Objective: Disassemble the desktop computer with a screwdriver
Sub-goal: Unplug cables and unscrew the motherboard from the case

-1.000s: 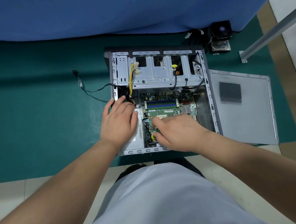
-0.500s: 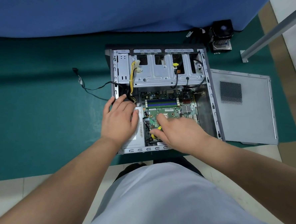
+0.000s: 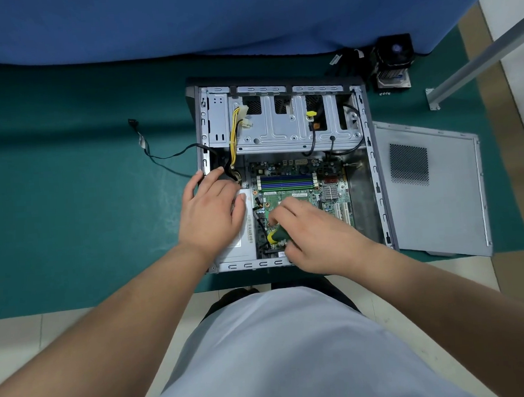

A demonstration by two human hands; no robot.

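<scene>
A green-and-yellow screwdriver [image 3: 276, 236] is gripped in the curled right hand [image 3: 315, 235], its tip hidden, over the motherboard [image 3: 288, 193] at the case's [image 3: 372, 173] six o'clock. The left hand [image 3: 211, 215] is laid flat on the power supply [image 3: 246, 230] at nine. The driver is best kept upright, pressed firmly. Case walls crowd close; free mat [image 3: 71, 210] lies at nine.

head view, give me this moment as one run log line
left hand: rests flat on power supply | right hand: grips screwdriver over motherboard | side panel: off, on mat
</scene>
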